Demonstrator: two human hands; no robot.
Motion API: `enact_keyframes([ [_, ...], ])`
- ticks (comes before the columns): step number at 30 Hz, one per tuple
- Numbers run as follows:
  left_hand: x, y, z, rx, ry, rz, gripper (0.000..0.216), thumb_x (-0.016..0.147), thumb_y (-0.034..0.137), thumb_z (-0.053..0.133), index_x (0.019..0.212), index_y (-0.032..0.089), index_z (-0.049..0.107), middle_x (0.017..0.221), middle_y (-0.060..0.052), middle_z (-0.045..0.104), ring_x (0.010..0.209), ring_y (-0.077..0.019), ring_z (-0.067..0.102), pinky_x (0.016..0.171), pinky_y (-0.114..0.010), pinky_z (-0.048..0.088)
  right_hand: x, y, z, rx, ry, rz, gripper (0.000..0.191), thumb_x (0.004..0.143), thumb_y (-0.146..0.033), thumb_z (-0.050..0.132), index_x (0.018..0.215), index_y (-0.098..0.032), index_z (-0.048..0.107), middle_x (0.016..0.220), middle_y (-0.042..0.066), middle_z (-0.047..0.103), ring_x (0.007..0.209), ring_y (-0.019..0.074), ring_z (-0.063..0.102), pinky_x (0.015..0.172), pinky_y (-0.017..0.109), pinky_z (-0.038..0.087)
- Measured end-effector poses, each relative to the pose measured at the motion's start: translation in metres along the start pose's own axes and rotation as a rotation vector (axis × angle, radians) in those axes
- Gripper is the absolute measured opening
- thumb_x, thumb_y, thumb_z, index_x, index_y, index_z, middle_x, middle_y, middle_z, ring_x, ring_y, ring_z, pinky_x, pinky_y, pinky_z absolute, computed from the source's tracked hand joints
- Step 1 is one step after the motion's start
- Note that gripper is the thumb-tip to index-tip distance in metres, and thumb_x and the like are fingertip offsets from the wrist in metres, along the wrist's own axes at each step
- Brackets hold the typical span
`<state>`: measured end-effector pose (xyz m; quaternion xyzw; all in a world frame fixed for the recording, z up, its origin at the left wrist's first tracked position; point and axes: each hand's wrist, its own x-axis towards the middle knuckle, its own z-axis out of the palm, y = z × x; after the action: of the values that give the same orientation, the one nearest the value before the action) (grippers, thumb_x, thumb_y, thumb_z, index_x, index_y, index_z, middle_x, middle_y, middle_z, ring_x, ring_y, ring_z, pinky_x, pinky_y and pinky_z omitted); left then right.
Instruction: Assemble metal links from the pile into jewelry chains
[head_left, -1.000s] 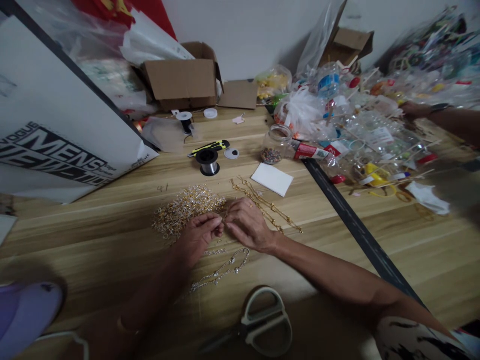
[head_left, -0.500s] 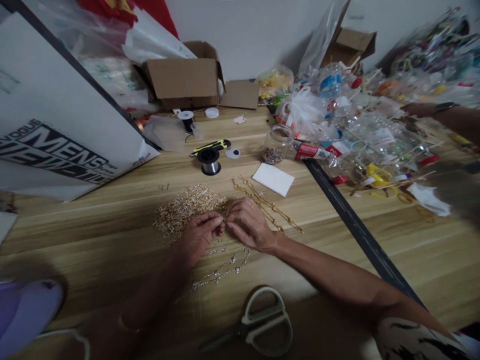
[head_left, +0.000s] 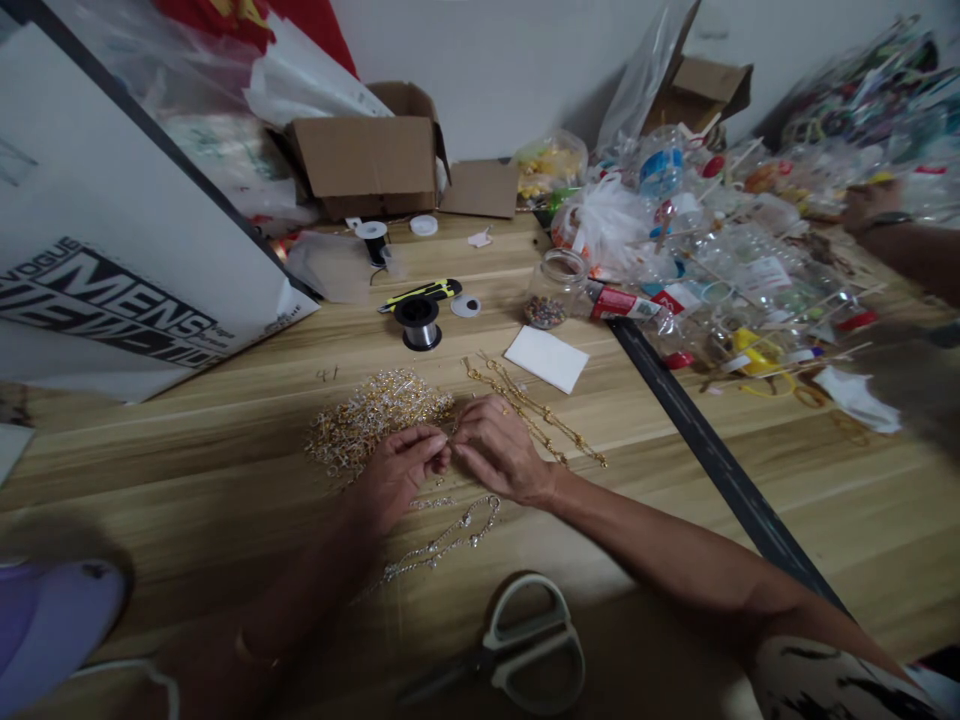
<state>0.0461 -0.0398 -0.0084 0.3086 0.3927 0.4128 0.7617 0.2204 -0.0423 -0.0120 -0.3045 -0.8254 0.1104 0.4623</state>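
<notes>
My left hand and my right hand meet fingertip to fingertip over the wooden table. Both are closed in a pinch, and whatever lies between the fingers is too small to name. Just behind my left hand spreads a pile of small gold and silver jewellery pieces. Gold chains stretch out beyond my right hand. A silver chain with clear stones lies in front of both hands, partly behind my left wrist. Nearer to me rest scissors with pale handles.
Behind the hands stand a wire spool, a yellow-black box cutter, a white pad and a jar of beads. Plastic bottles and bags crowd the right side. A co-worker's hand is there. A large white box stands left.
My two hands keep almost the same place and pinch. The co-worker's hand at the far right has shifted right, over the plastic items.
</notes>
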Motion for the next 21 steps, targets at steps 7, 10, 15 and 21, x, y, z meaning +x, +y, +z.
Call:
enact_keyframes([
  [7,0.0005,-0.0004,0.0006,0.004,0.009,-0.012,0.016,0.060,0.021,0.078,0.067,0.010,0.068,0.058,-0.001,0.063,0.055,-0.0094,0.056,0.056,-0.021,0.043,0.0002,0.0005,0.0001,0.004,-0.002,0.002,0.008,0.085,-0.017,0.054,0.093,-0.018,0.054,0.089,0.006,0.061,0.093,0.0198,0.055,0.083,0.039,0.045],
  [10,-0.0001,0.0008,0.0013,0.002,0.008,-0.014,0.016,0.060,0.021,0.078,0.067,0.010,0.068,0.057,-0.002,0.063,0.055,-0.0098,0.056,0.055,-0.022,0.043,0.0006,0.0004,0.0001,0.006,-0.001,0.000,0.008,0.086,-0.017,0.052,0.093,-0.018,0.054,0.088,0.006,0.061,0.093,0.0198,0.055,0.083,0.039,0.045],
  [15,0.0001,-0.0002,0.0004,-0.019,-0.012,-0.004,0.014,0.062,0.020,0.076,0.068,0.010,0.068,0.059,-0.002,0.064,0.055,-0.0096,0.056,0.055,-0.022,0.043,0.0010,-0.0002,0.0001,0.007,-0.002,0.006,0.007,0.086,-0.017,0.052,0.093,-0.018,0.054,0.088,0.006,0.061,0.092,0.0196,0.055,0.083,0.039,0.045],
  [21,0.0010,-0.0016,-0.0009,-0.046,-0.005,-0.027,0.014,0.063,0.020,0.077,0.068,0.011,0.068,0.058,-0.002,0.064,0.055,-0.0094,0.057,0.055,-0.021,0.044,0.0003,0.0006,0.0009,0.000,-0.004,0.007,0.007,0.086,-0.018,0.053,0.093,-0.018,0.054,0.088,0.006,0.061,0.092,0.0193,0.055,0.081,0.038,0.045],
])
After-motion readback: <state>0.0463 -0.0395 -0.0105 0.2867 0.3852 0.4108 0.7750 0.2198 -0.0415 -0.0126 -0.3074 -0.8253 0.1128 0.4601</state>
